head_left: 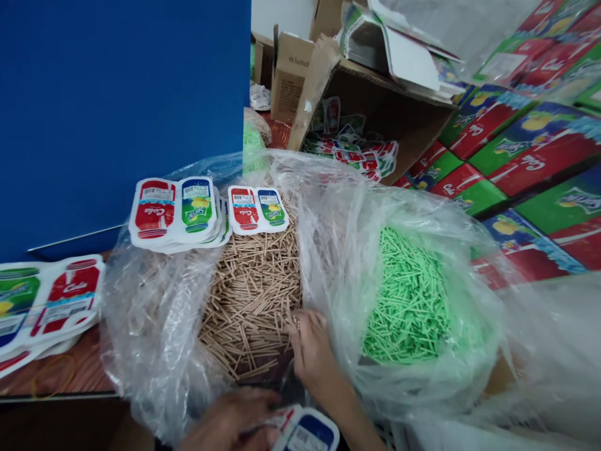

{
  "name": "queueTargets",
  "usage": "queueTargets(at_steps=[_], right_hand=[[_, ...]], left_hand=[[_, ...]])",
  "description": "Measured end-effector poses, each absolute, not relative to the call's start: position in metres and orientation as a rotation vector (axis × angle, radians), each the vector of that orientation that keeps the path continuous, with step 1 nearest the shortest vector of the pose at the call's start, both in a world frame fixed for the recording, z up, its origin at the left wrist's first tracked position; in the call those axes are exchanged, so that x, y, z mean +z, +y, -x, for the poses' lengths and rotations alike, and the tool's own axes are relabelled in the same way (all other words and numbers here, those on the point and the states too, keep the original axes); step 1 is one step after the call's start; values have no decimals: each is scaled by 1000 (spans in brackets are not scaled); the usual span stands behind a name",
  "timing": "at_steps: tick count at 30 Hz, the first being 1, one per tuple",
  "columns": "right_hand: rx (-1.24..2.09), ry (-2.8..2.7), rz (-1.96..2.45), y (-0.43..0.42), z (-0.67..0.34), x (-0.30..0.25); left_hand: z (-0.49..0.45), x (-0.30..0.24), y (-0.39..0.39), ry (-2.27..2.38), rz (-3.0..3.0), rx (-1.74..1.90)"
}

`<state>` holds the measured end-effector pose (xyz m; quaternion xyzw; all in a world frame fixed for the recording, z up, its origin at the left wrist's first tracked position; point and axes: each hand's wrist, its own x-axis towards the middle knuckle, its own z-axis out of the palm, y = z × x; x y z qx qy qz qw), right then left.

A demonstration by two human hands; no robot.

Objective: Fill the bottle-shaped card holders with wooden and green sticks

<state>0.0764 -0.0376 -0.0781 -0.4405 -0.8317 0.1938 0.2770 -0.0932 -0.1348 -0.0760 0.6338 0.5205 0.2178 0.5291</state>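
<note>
Best done by pinching only a small, even bunch of brown sticks (253,294) with the right hand (310,351), lifting straight up so none snag the clear bag (154,326), and holding the card (305,432) flat and steady in the left hand (230,423). Right fingertips curled shut on a few sticks at the near edge of the pile; left fingers closed on the card's edge at the near bottom. Thin, short, tan, jumbled in every direction, heaped in the open bag at centre. To the right, green sticks (408,300) in a second bag. On the far side of the brown pile, printed cards (176,213) in red, green and blue.
</note>
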Motion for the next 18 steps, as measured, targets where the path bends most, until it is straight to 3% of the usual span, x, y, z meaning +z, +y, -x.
queueTargets(at_steps=[7,11,14,18], right_hand=[[1212,-1716,1169,-43,-62,-67],[1478,-1609,1180,-55,-59,-90],[1539,-1573,1178,-58,-61,-120],[1550,-1447,1172,-60,-63,-144]], left_hand=[[146,-11,-116,1438,-714,765],[140,-1,-91,1327,-1297,861],[115,-8,-74,1120,-1842,661],[87,-25,-66,1064,-2051,570]])
